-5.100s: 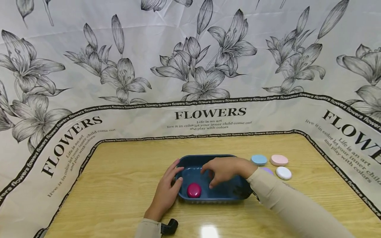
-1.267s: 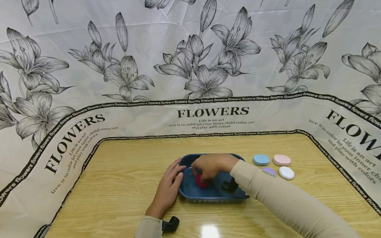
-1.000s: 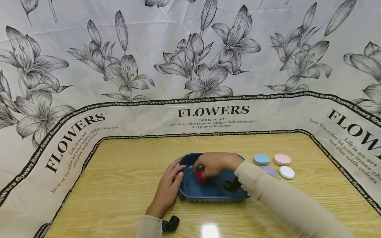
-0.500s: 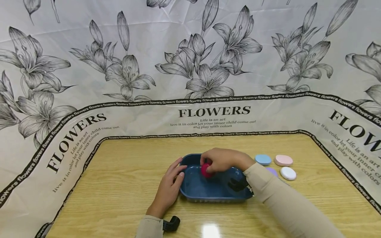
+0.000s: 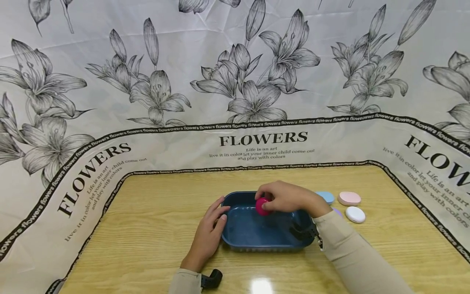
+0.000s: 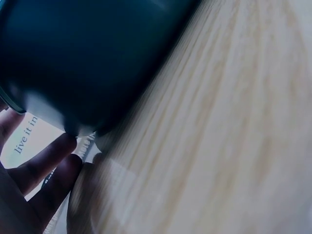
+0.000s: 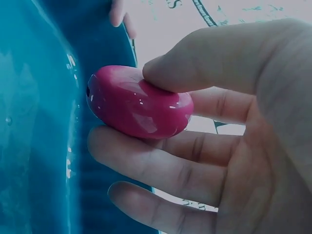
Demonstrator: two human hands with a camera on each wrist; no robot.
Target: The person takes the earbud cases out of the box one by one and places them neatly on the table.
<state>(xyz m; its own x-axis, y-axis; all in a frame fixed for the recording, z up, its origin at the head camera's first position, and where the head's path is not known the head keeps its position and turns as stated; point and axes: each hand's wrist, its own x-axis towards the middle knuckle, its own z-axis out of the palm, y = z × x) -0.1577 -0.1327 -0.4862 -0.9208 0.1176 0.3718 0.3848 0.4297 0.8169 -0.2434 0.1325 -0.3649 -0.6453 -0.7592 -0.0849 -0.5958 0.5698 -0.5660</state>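
My right hand (image 5: 288,198) pinches a small, glossy magenta case (image 5: 262,207) above the far part of a dark blue plastic basin (image 5: 253,230). In the right wrist view, the thumb lies on top of the rounded case (image 7: 141,107) and fingers support it from below. A small dark hole shows at one end of the case. My left hand (image 5: 205,237) rests at the basin's left end, its extended fingers at the rim. In the left wrist view, fingertips (image 6: 70,141) meet the basin's outer wall (image 6: 92,58).
Right of the basin lie a blue case (image 5: 326,197), a pink case (image 5: 349,198), a white case (image 5: 355,214) and a purple case (image 5: 337,212), partly hidden by the right arm. The wooden table (image 5: 154,220) is bordered by a flower-printed cloth (image 5: 165,151).
The magenta case lay at the basin's near left; my right hand took hold of it, then raised it and moved it right and away. The left hand stays at the rim.
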